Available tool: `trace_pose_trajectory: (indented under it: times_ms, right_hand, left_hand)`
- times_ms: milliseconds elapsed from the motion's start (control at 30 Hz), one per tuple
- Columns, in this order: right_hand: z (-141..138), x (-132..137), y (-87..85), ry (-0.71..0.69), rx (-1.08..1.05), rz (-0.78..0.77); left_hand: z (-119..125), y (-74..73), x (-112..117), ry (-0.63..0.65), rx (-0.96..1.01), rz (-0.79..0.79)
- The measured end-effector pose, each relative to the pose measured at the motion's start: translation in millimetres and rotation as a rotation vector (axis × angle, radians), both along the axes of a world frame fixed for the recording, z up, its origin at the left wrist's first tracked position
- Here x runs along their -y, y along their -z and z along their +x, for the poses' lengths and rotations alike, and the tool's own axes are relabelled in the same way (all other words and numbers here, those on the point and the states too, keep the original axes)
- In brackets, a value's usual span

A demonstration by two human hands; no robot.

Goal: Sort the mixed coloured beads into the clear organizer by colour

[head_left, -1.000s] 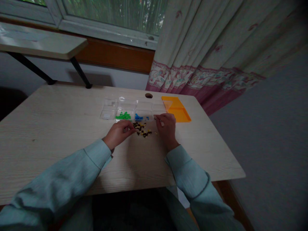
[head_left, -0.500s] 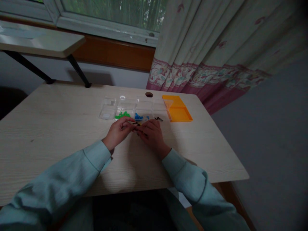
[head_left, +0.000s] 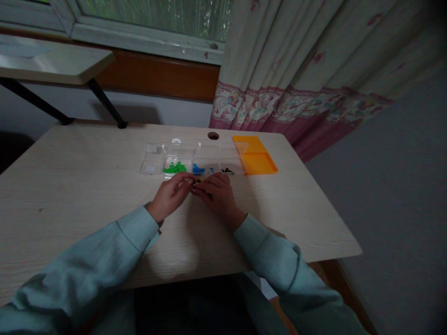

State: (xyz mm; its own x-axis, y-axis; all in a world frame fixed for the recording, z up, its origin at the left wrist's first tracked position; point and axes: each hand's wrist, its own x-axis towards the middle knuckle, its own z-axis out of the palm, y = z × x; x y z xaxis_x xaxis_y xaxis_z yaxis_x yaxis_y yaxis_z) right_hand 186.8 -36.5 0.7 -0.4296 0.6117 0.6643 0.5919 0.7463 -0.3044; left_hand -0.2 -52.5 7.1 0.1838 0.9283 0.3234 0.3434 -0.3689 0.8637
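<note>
My left hand point(head_left: 172, 194) and my right hand point(head_left: 220, 196) meet above the table, fingers closed around a small dark and yellow piece point(head_left: 197, 182). Fingers cover most of it, so its kind cannot be made out. Just beyond them lies a clear plastic compartment box point(head_left: 206, 151). Green pieces point(head_left: 175, 168) lie in one compartment. Blue pieces point(head_left: 198, 169) sit in the one to its right, and a few dark pieces point(head_left: 227, 170) are farther right.
An orange two-part tray point(head_left: 260, 164) lies at the box's right end. The wooden table point(head_left: 87, 195) has a round hole point(head_left: 213, 136) near its back edge. At the back left stands a raised shelf point(head_left: 56, 60) on black legs. A curtain point(head_left: 279, 70) hangs behind.
The view has shifted slightly, so the box and table appear a little farther left. Both hands stay together on the small piece, with only slight finger movement.
</note>
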Motion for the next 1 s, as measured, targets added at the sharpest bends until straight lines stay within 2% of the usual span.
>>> trace_pose_trajectory:
  times_ms: [133,333,500,733,1000]
  right_hand:
    - [8,-5,-3.7,0.03,-0.02,0.017]
    - [46,-34,-7.7,0.321,-0.121,-0.011]
    - [68,-48,-3.1,0.505,-0.05,-0.088]
    - [73,-53,8.8,0.596,0.059,-0.141]
    - [76,-56,11.2,0.626,0.124,-0.153]
  left_hand:
    - [-1,2.0,0,-0.005,-0.03,-0.007]
    - [-6,5.5,-3,-0.076,-0.055,0.03]
    - [-5,6.2,-3,-0.068,-0.044,0.052]
    - [-4,6.1,-4,-0.092,-0.081,0.122]
    - [-5,3.4,-5,-0.071,-0.114,0.108]
